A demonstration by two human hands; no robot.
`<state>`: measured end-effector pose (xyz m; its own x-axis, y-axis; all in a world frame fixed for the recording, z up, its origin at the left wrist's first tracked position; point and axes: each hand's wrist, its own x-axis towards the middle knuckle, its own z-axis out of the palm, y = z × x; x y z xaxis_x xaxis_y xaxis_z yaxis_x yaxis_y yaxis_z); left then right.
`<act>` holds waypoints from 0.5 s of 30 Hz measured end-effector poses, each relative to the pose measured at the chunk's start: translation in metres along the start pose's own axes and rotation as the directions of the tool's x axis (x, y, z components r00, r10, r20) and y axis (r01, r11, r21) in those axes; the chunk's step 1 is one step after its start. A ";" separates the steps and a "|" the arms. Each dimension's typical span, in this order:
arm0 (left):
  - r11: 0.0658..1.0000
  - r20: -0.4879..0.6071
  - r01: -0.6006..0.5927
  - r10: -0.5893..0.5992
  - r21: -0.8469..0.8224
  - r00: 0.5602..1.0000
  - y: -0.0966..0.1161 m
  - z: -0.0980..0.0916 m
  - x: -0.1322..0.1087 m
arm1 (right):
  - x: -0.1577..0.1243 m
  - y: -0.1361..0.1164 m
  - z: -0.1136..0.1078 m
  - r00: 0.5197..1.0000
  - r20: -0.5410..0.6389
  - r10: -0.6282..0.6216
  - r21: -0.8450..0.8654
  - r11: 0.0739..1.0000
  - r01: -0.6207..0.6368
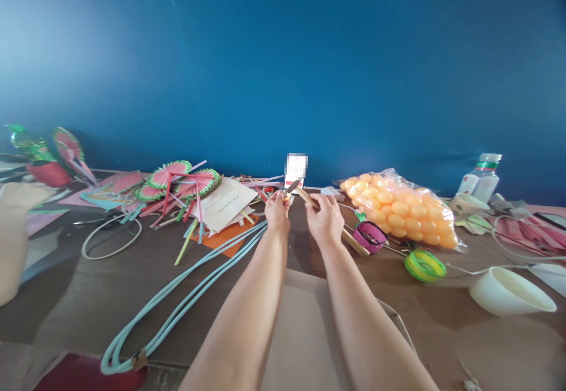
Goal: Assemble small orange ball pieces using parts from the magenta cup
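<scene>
My left hand is closed around a small tool with a dark, pointed blade and a yellowish part by my fingers; its exact kind is unclear. My right hand grips a wooden stick, whose front end comes out beside the blade. Whether blade and stick touch, I cannot tell. Behind both hands stands a white card, partly blurred out. Several pale blue tubes, tied in a long loop, run up to my left wrist. Just right of my right hand sits a small purple pouch.
Pink-and-green paper fans and papers lie left. A bag of orange balls, a green-yellow coil, a white cup and a bottle stand right. Another person's arm reaches in at far left. A blue wall rises behind.
</scene>
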<state>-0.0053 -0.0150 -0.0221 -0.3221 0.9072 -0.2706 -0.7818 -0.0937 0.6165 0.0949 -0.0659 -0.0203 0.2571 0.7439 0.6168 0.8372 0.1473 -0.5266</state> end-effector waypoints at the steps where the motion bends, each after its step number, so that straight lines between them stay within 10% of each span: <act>1: 1.000 -0.002 0.004 -0.004 0.001 1.000 0.000 0.000 0.000 | 0.000 0.000 0.000 1.000 -0.019 0.005 0.003 1.000 -0.005; 15: 1.000 -0.024 0.016 -0.015 0.018 1.000 -0.001 0.001 0.001 | -0.001 0.000 0.001 0.999 0.032 0.003 -0.011 1.000 -0.003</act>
<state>-0.0047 -0.0139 -0.0221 -0.3229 0.8984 -0.2976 -0.7771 -0.0721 0.6252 0.0943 -0.0658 -0.0210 0.2445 0.7648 0.5961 0.8419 0.1376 -0.5218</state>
